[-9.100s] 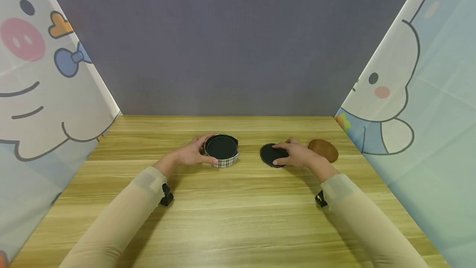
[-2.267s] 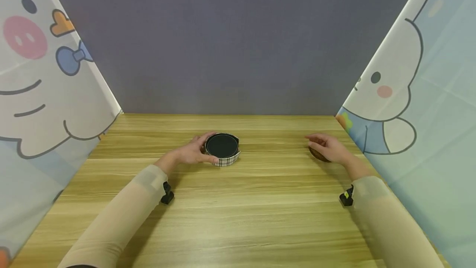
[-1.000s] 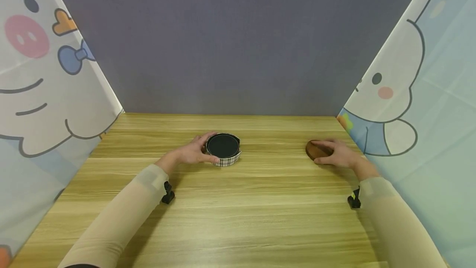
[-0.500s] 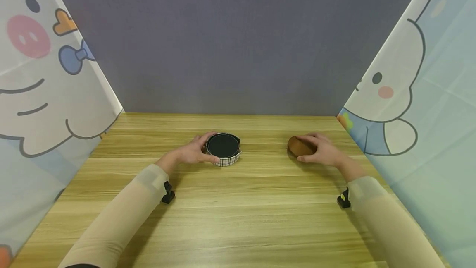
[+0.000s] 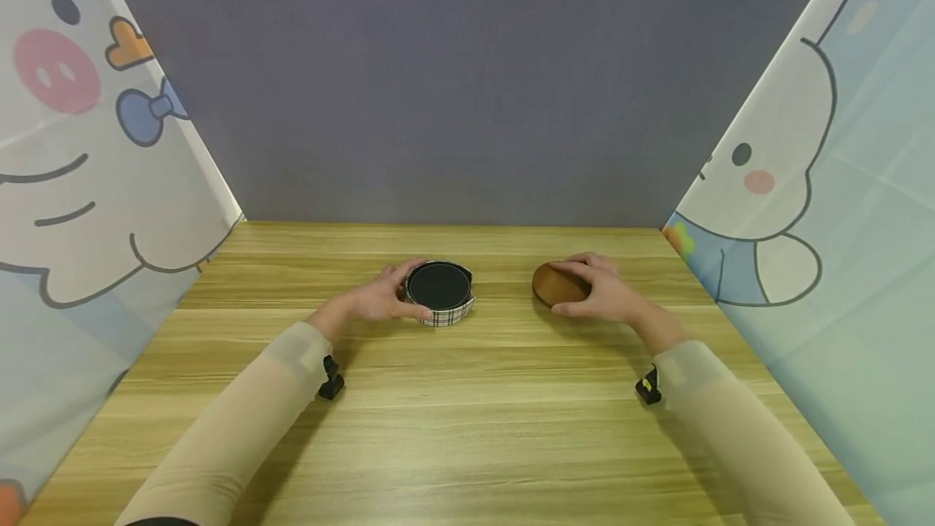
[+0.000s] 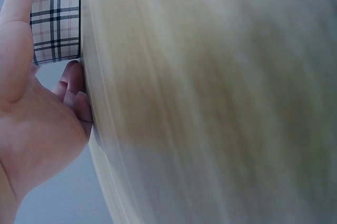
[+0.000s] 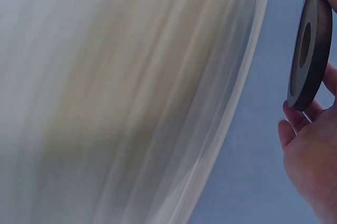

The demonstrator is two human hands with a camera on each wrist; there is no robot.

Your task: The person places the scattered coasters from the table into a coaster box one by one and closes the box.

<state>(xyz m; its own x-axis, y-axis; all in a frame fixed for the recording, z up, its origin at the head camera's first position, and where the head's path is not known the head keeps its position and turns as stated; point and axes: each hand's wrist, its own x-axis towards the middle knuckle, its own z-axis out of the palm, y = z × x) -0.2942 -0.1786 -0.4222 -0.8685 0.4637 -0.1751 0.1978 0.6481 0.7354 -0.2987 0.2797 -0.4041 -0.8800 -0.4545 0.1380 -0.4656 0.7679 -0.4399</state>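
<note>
A short round coaster holder (image 5: pixel 447 317) with a black, white and red plaid wall stands left of the middle of the table, a gap in its wall facing right. A black round coaster with a stitched edge (image 5: pixel 438 286) lies at its top. My left hand (image 5: pixel 374 299) grips the holder from the left, thumb in front, fingers behind; its plaid wall (image 6: pixel 57 16) fills the left wrist view's corner. My right hand (image 5: pixel 612 295) holds a brown wooden disc (image 5: pixel 557 286) by its edge, raised and tilted. The disc's dark underside (image 7: pixel 298 79) shows a round central recess.
The wood-grain table (image 5: pixel 467 428) runs back to a grey wall panel (image 5: pixel 453 88). Cartoon-printed sheets stand at the left (image 5: pixel 58 185) and right (image 5: pixel 862 185). Bare tabletop lies between the two hands.
The black coaster beside the holder has left the table since the earliest frame. My right hand took up the brown disc at the right and carried it left; the left hand stays put.
</note>
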